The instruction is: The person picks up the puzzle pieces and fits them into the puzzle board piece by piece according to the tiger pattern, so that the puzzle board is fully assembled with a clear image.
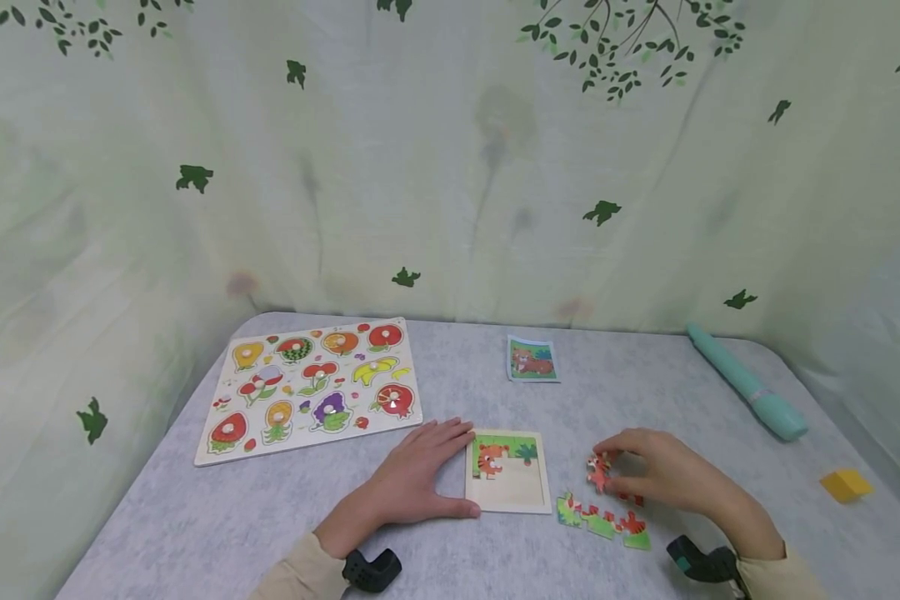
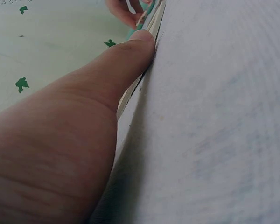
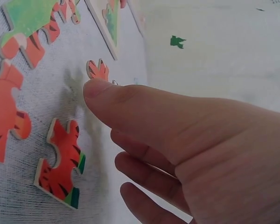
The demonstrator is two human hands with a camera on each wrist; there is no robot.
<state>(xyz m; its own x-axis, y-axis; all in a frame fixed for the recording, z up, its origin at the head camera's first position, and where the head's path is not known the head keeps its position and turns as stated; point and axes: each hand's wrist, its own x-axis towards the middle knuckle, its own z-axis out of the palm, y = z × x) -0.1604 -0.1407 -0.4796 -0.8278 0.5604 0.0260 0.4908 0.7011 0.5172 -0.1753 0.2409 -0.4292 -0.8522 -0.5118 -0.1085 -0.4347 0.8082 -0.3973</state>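
My left hand lies with its fingers spread at the left side of a small wooden jigsaw tray, the thumb touching its lower left corner. Inside the tray, several fitted pieces form an orange tiger's head and greenery along the top and left. To its right, my right hand pinches an orange jigsaw piece between thumb and fingers, just above the table. In the right wrist view only the striped top of that piece shows past the thumb. Loose tiger and grass pieces lie below this hand, one striped piece beneath it.
A large fruit peg board is at the back left. Behind the tray lies a small tiger picture card. A teal tapered cylinder and a yellow block lie at the right. Leaf-printed cloth hangs behind the table.
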